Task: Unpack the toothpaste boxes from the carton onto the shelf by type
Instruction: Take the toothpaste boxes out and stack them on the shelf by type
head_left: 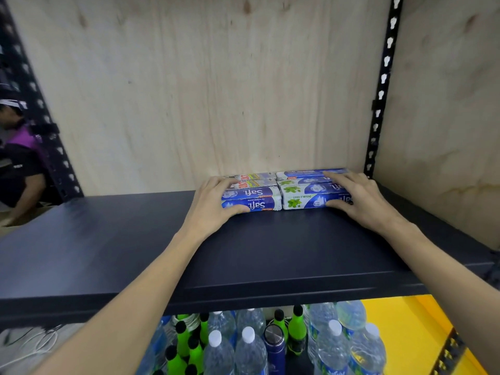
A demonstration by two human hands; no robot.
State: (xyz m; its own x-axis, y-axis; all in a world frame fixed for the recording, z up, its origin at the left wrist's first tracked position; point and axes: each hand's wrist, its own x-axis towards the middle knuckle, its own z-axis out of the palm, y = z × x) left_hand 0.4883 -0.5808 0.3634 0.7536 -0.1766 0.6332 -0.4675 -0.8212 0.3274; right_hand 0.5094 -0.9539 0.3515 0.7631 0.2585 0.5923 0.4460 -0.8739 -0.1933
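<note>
Toothpaste boxes lie flat in two stacks at the back of the dark shelf (135, 253). The left stack has blue Safi boxes (254, 201) in front and red-and-white boxes (254, 180) behind. The right stack holds green-and-white double mint boxes (305, 197), with blue-topped boxes (305, 174) behind. My left hand (213, 204) grips the left end of the blue Safi boxes, fingers over the top and thumb on the front. My right hand (357, 197) clasps the right end of the double mint boxes the same way. No carton is in view.
A plywood back panel (216, 90) and black perforated uprights (381, 85) frame the shelf. Below the shelf stand several clear water bottles (249, 350) and green bottles (296, 326). A yellow surface (405, 334) lies at lower right. Another person (19, 158) is at far left.
</note>
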